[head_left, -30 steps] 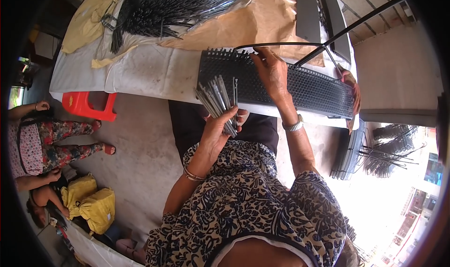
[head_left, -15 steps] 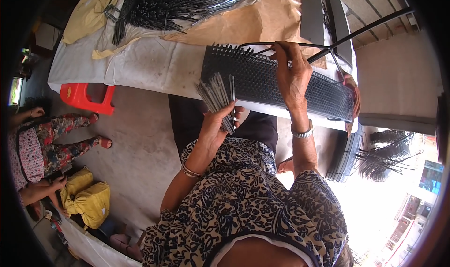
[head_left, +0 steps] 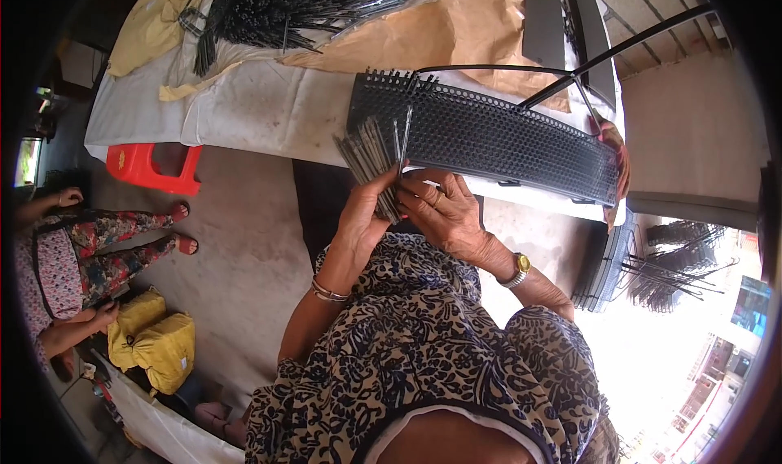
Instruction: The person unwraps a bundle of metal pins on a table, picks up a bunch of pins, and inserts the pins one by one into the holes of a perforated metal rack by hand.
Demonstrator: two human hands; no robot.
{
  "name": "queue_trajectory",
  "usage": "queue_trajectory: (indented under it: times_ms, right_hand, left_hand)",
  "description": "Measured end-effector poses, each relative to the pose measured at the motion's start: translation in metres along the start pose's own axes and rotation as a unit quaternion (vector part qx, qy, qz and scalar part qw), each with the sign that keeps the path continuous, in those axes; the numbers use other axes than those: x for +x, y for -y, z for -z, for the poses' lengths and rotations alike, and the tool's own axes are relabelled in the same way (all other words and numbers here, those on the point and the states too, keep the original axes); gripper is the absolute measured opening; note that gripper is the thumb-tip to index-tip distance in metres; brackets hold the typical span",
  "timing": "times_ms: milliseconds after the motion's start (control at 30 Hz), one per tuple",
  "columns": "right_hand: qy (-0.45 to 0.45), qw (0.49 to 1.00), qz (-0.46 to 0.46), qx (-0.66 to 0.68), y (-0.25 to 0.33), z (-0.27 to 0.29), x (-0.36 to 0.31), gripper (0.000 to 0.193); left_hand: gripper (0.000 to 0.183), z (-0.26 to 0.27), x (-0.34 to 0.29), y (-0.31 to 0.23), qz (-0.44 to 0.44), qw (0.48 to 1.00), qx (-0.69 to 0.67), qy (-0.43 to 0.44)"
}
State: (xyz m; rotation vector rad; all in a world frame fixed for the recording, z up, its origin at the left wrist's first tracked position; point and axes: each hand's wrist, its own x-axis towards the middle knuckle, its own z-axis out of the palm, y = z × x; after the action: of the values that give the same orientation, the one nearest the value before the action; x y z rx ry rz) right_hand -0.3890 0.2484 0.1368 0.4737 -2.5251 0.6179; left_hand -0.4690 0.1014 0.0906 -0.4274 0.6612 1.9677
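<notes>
My left hand [head_left: 362, 211] is closed round a bundle of thin dark grey strips [head_left: 365, 153] that fans out above its fingers. My right hand [head_left: 446, 215] has come against it, fingertips pinched at the bundle's near side. One shiny thin strip [head_left: 406, 134] rises from between the fingertips, apart from the fan. Just beyond both hands lies a long black perforated panel [head_left: 505, 142] on the table's near edge. A row of short black strip ends [head_left: 399, 79] sticks up along its far left edge.
A heap of black strips [head_left: 281, 12] lies on brown paper [head_left: 432, 32] on the white-covered table [head_left: 236, 118]. A black bar [head_left: 619, 52] slants above the panel's right end. Left are a red plastic stool [head_left: 151, 167], a co-worker's legs [head_left: 122, 232] and a yellow bag [head_left: 159, 346].
My right hand has left the panel's far edge and come down toward me to the bundle, where its fingers now pinch. My left hand has barely moved and still holds the strips.
</notes>
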Motion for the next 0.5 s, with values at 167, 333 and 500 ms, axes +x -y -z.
queue_trajectory:
  times_ms: [167, 333, 500]
  right_hand:
    - [0.022, 0.999, -0.025, 0.01, 0.005, 0.003, 0.01, 0.028]
    - [0.037, 0.993, -0.089, 0.065, 0.001, 0.005, 0.014, 0.022]
    - [-0.036, 0.888, -0.353, 0.293, -0.015, -0.007, 0.017, 0.017]
  left_hand:
    - [0.02, -0.001, 0.003, 0.004, -0.065, 0.995, 0.053, -0.059]
    - [0.013, -0.009, 0.002, 0.007, -0.091, 0.989, 0.055, -0.1]
    - [0.018, -0.009, 0.0, 0.011, -0.061, 0.994, 0.079, -0.032]
